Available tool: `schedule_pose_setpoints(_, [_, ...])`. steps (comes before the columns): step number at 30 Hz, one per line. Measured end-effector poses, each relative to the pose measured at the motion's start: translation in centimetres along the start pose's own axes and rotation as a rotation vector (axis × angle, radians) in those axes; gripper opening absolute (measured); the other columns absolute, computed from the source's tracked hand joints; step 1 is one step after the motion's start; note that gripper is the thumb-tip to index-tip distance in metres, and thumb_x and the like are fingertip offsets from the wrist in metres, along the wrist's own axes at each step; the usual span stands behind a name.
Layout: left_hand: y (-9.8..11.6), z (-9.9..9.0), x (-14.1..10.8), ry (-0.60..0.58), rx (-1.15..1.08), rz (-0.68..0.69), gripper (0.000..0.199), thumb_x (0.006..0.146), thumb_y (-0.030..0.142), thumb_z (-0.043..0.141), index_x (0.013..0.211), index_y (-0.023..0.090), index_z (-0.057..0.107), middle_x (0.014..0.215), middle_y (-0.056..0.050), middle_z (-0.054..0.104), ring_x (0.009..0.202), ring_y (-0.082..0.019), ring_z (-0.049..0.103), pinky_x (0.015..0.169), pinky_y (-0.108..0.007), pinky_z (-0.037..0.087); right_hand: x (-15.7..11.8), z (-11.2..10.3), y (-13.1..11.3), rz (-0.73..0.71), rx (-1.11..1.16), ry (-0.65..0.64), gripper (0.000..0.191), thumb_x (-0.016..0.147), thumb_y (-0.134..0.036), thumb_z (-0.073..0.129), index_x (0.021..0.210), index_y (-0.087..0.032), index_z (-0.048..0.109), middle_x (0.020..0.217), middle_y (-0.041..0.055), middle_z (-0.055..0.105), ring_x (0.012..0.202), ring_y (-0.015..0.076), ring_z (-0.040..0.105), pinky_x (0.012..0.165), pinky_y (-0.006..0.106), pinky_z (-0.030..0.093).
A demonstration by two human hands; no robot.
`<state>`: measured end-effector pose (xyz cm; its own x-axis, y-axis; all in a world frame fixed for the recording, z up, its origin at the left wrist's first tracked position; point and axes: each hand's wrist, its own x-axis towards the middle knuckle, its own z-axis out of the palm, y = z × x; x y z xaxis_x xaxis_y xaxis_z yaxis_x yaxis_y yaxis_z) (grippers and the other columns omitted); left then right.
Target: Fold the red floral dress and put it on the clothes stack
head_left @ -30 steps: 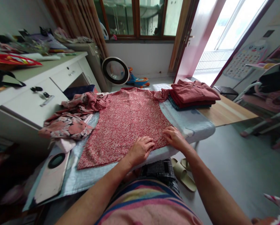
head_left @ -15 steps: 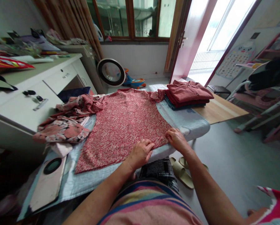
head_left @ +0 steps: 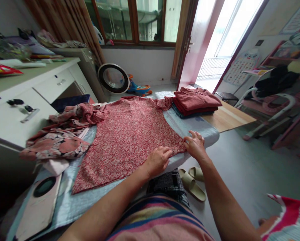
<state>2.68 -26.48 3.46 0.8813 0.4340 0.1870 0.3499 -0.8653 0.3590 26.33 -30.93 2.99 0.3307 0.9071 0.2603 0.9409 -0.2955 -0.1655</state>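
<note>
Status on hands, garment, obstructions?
Left hand on hem of red patterned fabric top; right hand at its corner, grip looks pinched. Top spread mostly flat. Crumpled pink-and-black floral cloth crowds left side, folded red-and-blue clothes stack by right sleeve.

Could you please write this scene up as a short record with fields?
garment: red patterned top, spread flat
left hand: on its near hem
right hand: at its near right corner
surface: pale blue padded cover
right side: folded clothes stack
left side: rumpled floral cloth
floor: light green slippers
</note>
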Motion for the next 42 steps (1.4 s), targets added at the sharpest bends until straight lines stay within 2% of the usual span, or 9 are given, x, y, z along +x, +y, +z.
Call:
schedule_pose_setpoints(8, [0.2,1.7,2.2,0.010,0.043,-0.057,0.029,0.090,0.030,0.060,0.118,0.022,0.063,0.114,-0.008,0.060,0.105,-0.024,0.055,0.093,-0.038,0.049,-0.2,0.3,-0.9,-0.005,-0.027,-0.097,0.008,0.077,-0.025,0.068,0.082,-0.022,0.073,0.144,0.0093,0.047,0.138,0.0371,0.028,0.111,0.057,0.019])
schedule_pose_setpoints(13, [-0.1,2.1,2.5,0.017,0.042,-0.075,0.026,0.090,0.029,0.060,0.115,0.022,0.066,0.107,-0.007,0.062,0.100,-0.023,0.058,0.090,-0.036,0.051,0.0,0.3,-0.8,-0.022,0.032,-0.002,0.007,0.078,-0.020,0.064,0.075,-0.021,0.070,0.139,0.0072,0.053,0.134,0.0338,0.033,0.110,0.053,0.022])
schedule_pose_setpoints(17, [-0.4,2.3,2.7,0.041,0.000,-0.091,0.021,0.092,0.022,0.054,0.107,0.021,0.069,0.103,-0.007,0.065,0.096,-0.021,0.061,0.088,-0.033,0.051,0.2,-0.2,-0.4,-0.095,0.131,0.071,0.012,0.084,-0.024,0.059,0.080,-0.020,0.069,0.114,0.0096,0.065,0.110,0.0261,0.050,0.098,0.040,0.035])
schedule_pose_setpoints(20, [-0.8,2.3,2.9,0.099,-0.126,-0.132,0.023,0.091,0.015,0.053,0.106,0.021,0.070,0.103,-0.006,0.067,0.095,-0.018,0.064,0.089,-0.030,0.051,0.4,-0.6,-0.3,-0.126,0.227,0.024,0.013,0.087,-0.024,0.055,0.084,-0.020,0.066,0.085,0.0056,0.066,0.084,0.0199,0.056,0.082,0.030,0.040])
schedule_pose_setpoints(23, [-1.1,2.2,3.1,0.154,-0.252,-0.186,0.023,0.090,0.012,0.052,0.103,0.019,0.070,0.100,-0.005,0.070,0.093,-0.017,0.065,0.088,-0.029,0.051,0.6,-0.9,-0.1,-0.079,0.345,-0.031,0.018,0.088,-0.028,0.053,0.099,-0.020,0.066,0.075,0.0011,0.064,0.072,0.0173,0.057,0.071,0.026,0.040])
schedule_pose_setpoints(28, [-1.4,2.2,3.2,0.170,-0.292,-0.196,0.024,0.090,0.010,0.050,0.101,0.017,0.070,0.099,-0.006,0.070,0.092,-0.018,0.065,0.087,-0.029,0.051,0.6,-1.6,0.9,-0.084,0.435,-0.088,0.026,0.083,-0.019,0.053,0.105,-0.019,0.066,0.079,0.0008,0.065,0.073,0.0156,0.059,0.072,0.025,0.041])
schedule_pose_setpoints(32, [-0.9,2.2,2.8,0.109,-0.230,-0.148,0.024,0.089,0.012,0.053,0.102,0.020,0.071,0.099,-0.005,0.067,0.090,-0.017,0.063,0.085,-0.028,0.050,0.3,-1.9,1.9,-0.073,0.387,-0.075,0.028,0.080,-0.012,0.050,0.101,-0.017,0.068,0.081,0.0024,0.065,0.077,0.0158,0.058,0.075,0.025,0.041])
schedule_pose_setpoints(38, [0.8,2.0,3.3,0.086,-0.040,-0.086,0.022,0.088,0.021,0.058,0.107,0.024,0.067,0.106,-0.006,0.060,0.101,-0.021,0.057,0.089,-0.033,0.049,-0.6,-2.1,2.4,-0.054,0.199,-0.148,0.016,0.081,-0.015,0.053,0.081,-0.019,0.069,0.082,0.0041,0.065,0.080,0.0168,0.058,0.074,0.025,0.039])
schedule_pose_setpoints(42, [1.4,2.8,5.0,0.115,-0.042,-0.090,0.021,0.089,0.023,0.057,0.110,0.023,0.064,0.106,-0.006,0.059,0.102,-0.021,0.056,0.091,-0.033,0.048,-1.6,-2.3,1.3,0.030,0.101,-0.259,0.016,0.085,-0.023,0.056,0.087,-0.022,0.072,0.085,0.0041,0.068,0.082,0.0179,0.061,0.071,0.026,0.038])
